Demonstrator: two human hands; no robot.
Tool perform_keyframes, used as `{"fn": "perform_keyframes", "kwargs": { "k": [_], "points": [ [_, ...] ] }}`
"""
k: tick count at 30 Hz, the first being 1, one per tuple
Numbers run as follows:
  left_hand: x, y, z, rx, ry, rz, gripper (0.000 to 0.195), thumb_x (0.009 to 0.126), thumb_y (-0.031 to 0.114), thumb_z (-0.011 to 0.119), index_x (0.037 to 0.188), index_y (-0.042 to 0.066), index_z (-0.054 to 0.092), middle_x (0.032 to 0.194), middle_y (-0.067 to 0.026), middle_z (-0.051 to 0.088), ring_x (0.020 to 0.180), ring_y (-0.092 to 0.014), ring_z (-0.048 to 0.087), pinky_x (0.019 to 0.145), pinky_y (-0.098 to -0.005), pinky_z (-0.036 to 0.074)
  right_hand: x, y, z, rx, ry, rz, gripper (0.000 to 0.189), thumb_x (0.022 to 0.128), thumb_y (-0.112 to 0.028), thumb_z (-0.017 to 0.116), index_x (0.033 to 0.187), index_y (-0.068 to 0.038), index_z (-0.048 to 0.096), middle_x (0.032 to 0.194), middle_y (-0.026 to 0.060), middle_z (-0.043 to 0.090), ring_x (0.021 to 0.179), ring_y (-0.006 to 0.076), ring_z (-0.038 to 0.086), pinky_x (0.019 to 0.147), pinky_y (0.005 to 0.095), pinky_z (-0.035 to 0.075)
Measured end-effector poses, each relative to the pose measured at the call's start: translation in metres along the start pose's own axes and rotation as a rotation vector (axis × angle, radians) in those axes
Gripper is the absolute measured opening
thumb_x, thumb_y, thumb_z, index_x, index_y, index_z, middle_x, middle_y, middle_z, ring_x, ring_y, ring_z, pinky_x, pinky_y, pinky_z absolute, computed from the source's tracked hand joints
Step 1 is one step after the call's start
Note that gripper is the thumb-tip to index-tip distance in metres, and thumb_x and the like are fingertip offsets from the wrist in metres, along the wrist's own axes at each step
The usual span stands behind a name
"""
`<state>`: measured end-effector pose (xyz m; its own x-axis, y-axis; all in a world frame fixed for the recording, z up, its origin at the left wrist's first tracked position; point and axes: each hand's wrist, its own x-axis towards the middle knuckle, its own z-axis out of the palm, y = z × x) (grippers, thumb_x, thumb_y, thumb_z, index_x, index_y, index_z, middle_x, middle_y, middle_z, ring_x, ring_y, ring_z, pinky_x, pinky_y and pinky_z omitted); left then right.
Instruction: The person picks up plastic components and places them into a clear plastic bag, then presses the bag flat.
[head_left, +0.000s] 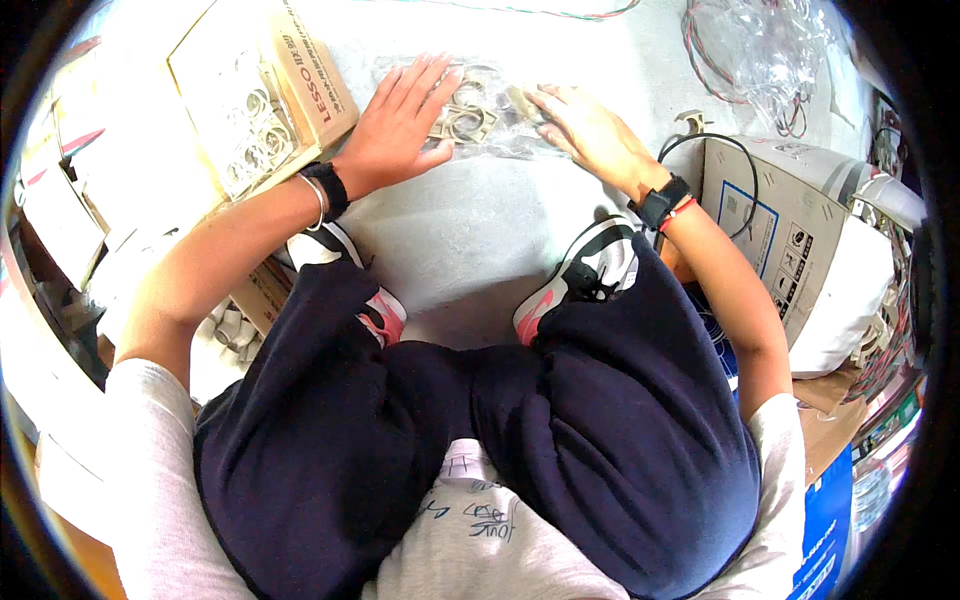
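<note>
A clear plastic bag (487, 150) lies flat on the pale floor in front of me, with several beige plastic pipe clips (471, 124) inside. My left hand (401, 124) rests palm down over the bag's left part, fingers stretched out, gripping nothing. At the bag's right end, my right hand (596, 135) lies with its fingers extended and thumb apart. Its fingertips touch the bag beside another beige piece (526, 105), partly hidden under them. What lies beneath both palms is hidden.
An open cardboard box (326, 97) of beige ring-shaped clips (259, 139) stands at left. A printed carton (772, 217) stands at right, with a black cable (754, 172) looped before it. Crumpled clear plastic (772, 56) and twisted wires (697, 52) lie far right. My shoes (600, 262) flank the floor.
</note>
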<state>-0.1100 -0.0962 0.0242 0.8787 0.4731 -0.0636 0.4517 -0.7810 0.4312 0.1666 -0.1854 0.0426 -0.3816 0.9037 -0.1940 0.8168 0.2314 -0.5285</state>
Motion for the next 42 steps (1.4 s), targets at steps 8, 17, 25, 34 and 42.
{"fn": "perform_keyframes", "kwargs": {
  "k": [8,17,25,34,42],
  "points": [
    [-0.001,0.000,0.001,0.023,-0.016,0.000,0.078,0.083,0.038,0.058,0.146,0.007,0.024,0.152,-0.0147,0.022,0.142,-0.029,0.019,0.115,-0.0455,0.017,0.022,-0.009,0.007,0.393,0.052,0.013,0.030,0.089,-0.020,0.061,0.117,-0.008,0.059,0.092,0.0109,0.060,0.077,0.0267,0.059,0.073,0.0363,0.048],
    [-0.001,0.000,0.001,0.023,-0.009,-0.017,0.078,0.083,0.039,0.057,0.146,0.006,0.025,0.152,-0.0145,0.022,0.142,-0.029,0.019,0.114,-0.0455,0.017,0.020,-0.007,0.012,0.410,0.070,0.051,0.024,0.087,-0.011,0.060,0.111,-0.012,0.062,0.086,0.0102,0.056,0.082,0.0278,0.059,0.075,0.0359,0.049],
    [-0.001,0.000,0.001,-0.028,-0.004,-0.001,0.081,0.082,0.034,0.061,0.146,0.006,0.022,0.151,-0.0168,0.021,0.142,-0.033,0.018,0.114,-0.0493,0.016,0.019,0.001,0.019,0.300,0.088,-0.005,0.022,0.089,-0.018,0.059,0.110,-0.016,0.063,0.091,0.0076,0.053,0.084,0.0265,0.058,0.074,0.0358,0.049],
    [-0.001,-0.001,0.001,-0.038,-0.003,-0.007,0.081,0.082,0.034,0.061,0.147,0.005,0.022,0.151,-0.0167,0.022,0.142,-0.032,0.018,0.114,-0.0488,0.015,0.028,-0.007,-0.001,0.240,-0.106,0.027,0.027,0.089,-0.017,0.058,0.116,-0.015,0.060,0.099,0.0067,0.063,0.088,0.0264,0.063,0.079,0.0369,0.051],
    [-0.001,0.000,0.001,-0.026,-0.011,-0.008,0.080,0.082,0.034,0.059,0.146,0.005,0.022,0.151,-0.0170,0.022,0.142,-0.032,0.018,0.114,-0.0487,0.015,0.023,-0.001,0.010,0.181,-0.026,-0.002,0.039,0.086,-0.005,0.056,0.123,-0.015,0.058,0.094,0.0084,0.061,0.084,0.0272,0.062,0.076,0.0366,0.050]
  ]
}}
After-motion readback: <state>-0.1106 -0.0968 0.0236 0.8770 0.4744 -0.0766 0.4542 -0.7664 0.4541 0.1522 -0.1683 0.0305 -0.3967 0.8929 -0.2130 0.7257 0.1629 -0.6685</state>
